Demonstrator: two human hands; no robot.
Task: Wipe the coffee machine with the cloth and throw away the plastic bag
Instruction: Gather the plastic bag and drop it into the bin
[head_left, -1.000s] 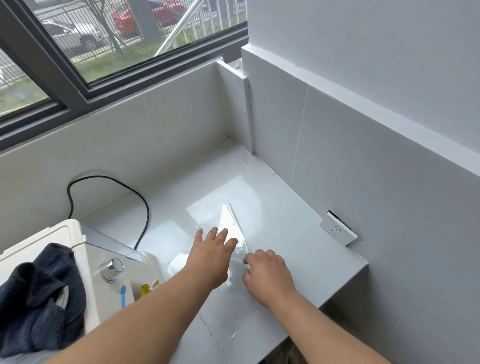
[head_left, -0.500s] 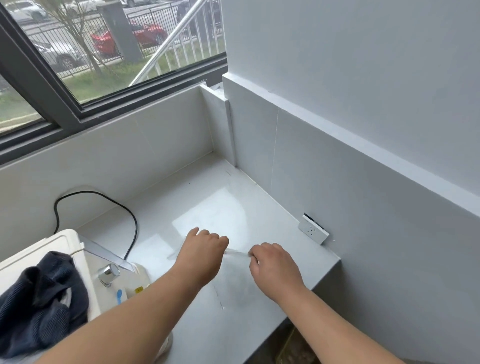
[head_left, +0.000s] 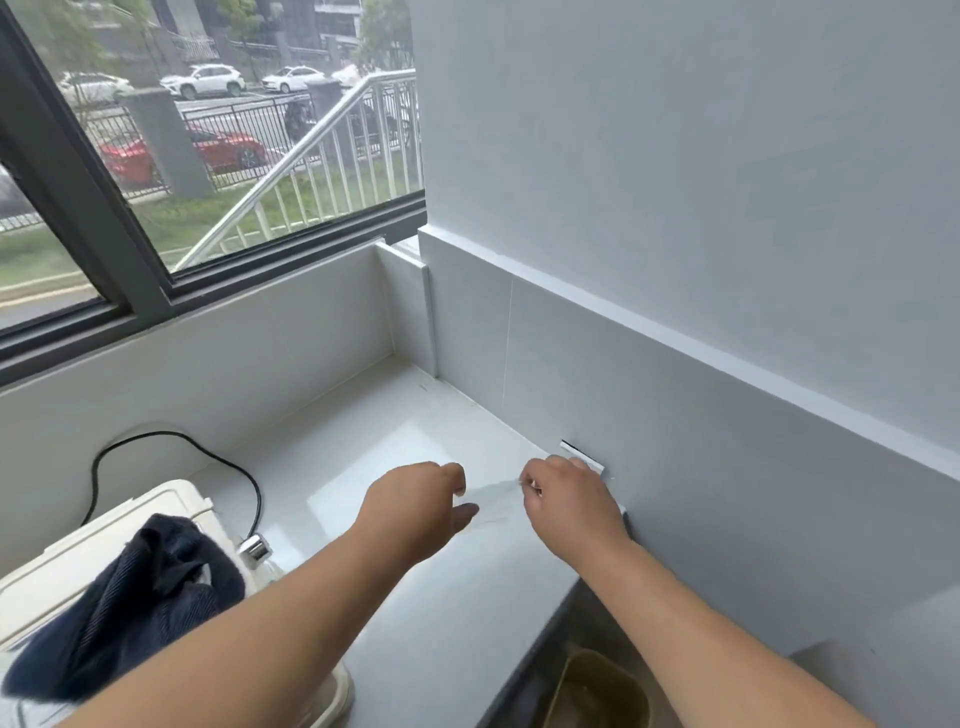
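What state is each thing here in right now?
Plastic bag: clear, stretched between both hands above the counter.
Left hand: closed on the bag.
Right hand: pinching the bag.
Cloth: crumpled on the coffee machine.
Black cord: looped on the counter.
Bin: open, below the counter edge.

We see glossy white bench (head_left: 415, 639) under window; cream coffee machine (head_left: 104, 525) at left end, its black cord (head_left: 156, 441) looping over bench behind it.
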